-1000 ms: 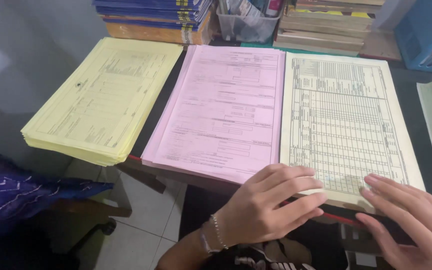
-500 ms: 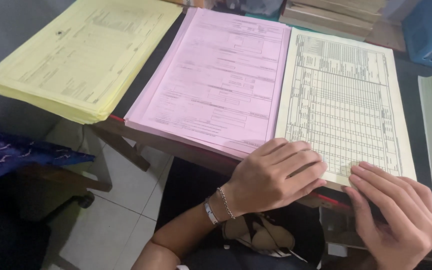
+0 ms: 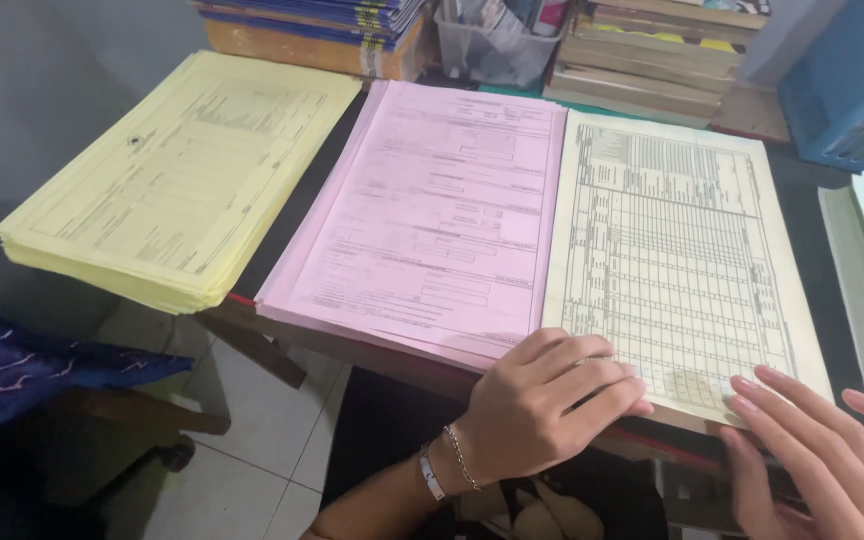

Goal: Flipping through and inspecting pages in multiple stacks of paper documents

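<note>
Your left hand [image 3: 542, 400] lies curled, knuckles up, on the near left corner of the cream stack of gridded forms [image 3: 677, 270]; its fingertips press the top sheet, and you cannot tell whether the grip pinches any paper. Your right hand [image 3: 822, 460] is released, fingers spread flat, their tips touching the stack's near right edge. The stack lies on the dark tabletop [image 3: 812, 190], its near end over the edge. Just left of your left hand, touching the cream stack, lies the pink stack of forms [image 3: 432, 220]. Further left, apart from it, a yellow stack [image 3: 172, 180] overhangs the tabletop's side. Beyond the forms stand piled books [image 3: 652, 50] and a clear plastic bin [image 3: 497, 45].
</note>
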